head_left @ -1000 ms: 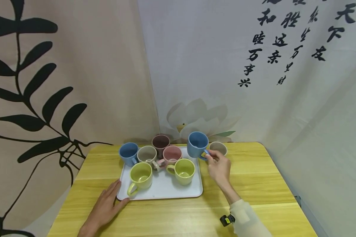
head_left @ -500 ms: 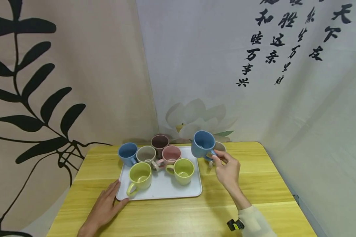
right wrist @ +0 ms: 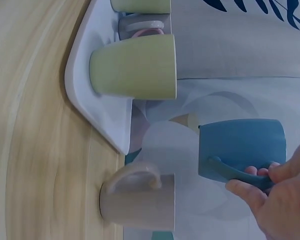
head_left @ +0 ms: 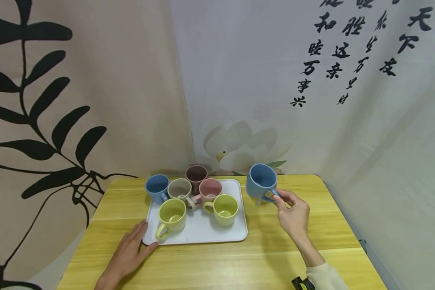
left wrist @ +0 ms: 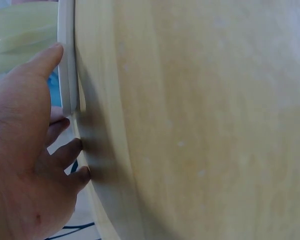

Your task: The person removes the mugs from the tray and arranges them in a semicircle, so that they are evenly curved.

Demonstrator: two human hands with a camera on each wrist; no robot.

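In the head view my right hand (head_left: 293,211) pinches the handle of a blue mug (head_left: 259,181), held upright to the right of the white tray (head_left: 235,237). The right wrist view has the blue mug (right wrist: 245,145) raised clear of the table, with thumb and fingers on its handle. A light grey mug (right wrist: 140,200) stands on the table below it; the raised mug hides most of it in the head view. My left hand (head_left: 128,251) rests at the tray's front left corner, fingers along the left edge, thumb at the front edge.
On the tray are two yellow-green mugs (head_left: 226,209), a pink mug (head_left: 210,189), a grey mug (head_left: 179,188), a dark brown mug (head_left: 196,177) and a second blue mug (head_left: 157,187). A printed cloth (head_left: 239,80) hangs behind the wooden table (head_left: 203,266).
My right hand has carried the blue mug rightward, from over the tray's back right corner to in front of the grey mug on the table. The left hand stays at the tray corner.
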